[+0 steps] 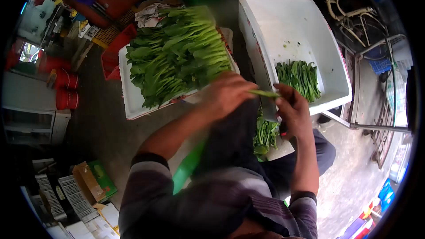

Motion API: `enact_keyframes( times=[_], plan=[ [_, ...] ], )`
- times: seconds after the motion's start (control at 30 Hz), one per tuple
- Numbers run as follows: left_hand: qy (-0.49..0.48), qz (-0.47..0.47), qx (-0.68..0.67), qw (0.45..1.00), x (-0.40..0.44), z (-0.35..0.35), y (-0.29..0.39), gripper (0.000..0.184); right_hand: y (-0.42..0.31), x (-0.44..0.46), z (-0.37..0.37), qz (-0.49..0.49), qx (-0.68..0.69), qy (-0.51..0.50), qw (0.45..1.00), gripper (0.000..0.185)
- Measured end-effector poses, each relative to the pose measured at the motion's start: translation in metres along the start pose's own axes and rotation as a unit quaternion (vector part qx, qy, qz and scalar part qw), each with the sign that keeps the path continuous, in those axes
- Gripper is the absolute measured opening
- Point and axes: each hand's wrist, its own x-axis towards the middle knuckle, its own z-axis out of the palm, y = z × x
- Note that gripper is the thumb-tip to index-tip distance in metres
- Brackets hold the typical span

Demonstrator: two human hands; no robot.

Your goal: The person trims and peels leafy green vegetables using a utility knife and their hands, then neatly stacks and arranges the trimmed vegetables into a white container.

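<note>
Head view, looking down: a single green stalk (264, 93) is being held crosswise between two bare hands, in front of the gap between two white containers. One end is being gripped by the left hand (228, 90), blurred, its fingers curled nearly closed; the other is being pinched between thumb and fingers of the right hand (294, 109). Something dark with a red patch (283, 128) is being partly hidden by the right hand and cannot be identified; if a blade is being carried there, a nicked finger is being risked. Because the stalk is thin and only its ends are being held, a snap or slip could be caused by a hard pull. To the left, leafy greens (177, 53) are being heaped above the rim of a foam tray (129, 106), so spilling could be caused by a brushing forearm. To the right, cut greens (299, 79) are being contained by a deep foam box (283, 22), whose near wall is being interposed as an obstacle. More greens (264, 135) are being crowded below, beside the bent knee (322, 155), where trampling is being risked. Farther right, passage is being narrowed by a metal frame (378, 127).
</note>
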Motion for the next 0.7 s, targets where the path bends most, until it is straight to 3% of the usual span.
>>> enact_keyframes(
  times=[0.13,0.23,0.33,0.43,0.53,0.7],
  plan=[
    [0.155,-0.101,0.122,0.975,-0.006,-0.051,-0.057,0.022,-0.008,0.018,0.021,-0.021,0.031,-0.029,0.999,0.035],
    [0.185,-0.19,0.192,0.945,-0.001,-0.064,-0.119,0.021,0.003,0.018,0.02,0.025,0.002,-0.062,0.998,0.04],
    [0.14,-0.128,0.27,0.944,0.01,-0.061,-0.161,0.018,0.015,0.008,0.018,0.06,-0.001,-0.059,0.996,0.041],
    [0.113,-0.153,0.366,0.911,0.011,-0.05,-0.173,0.017,0.021,-0.005,0.013,0.08,-0.005,-0.04,0.996,0.039],
    [0.031,-0.232,0.375,0.897,0.021,-0.057,-0.152,0.02,0.028,-0.019,0.006,0.092,0.026,-0.019,0.995,0.037],
    [0.018,-0.271,0.368,0.889,0.024,-0.061,-0.146,0.03,0.042,-0.035,-0.005,0.069,0.088,-0.023,0.994,0.039]
  ],
)
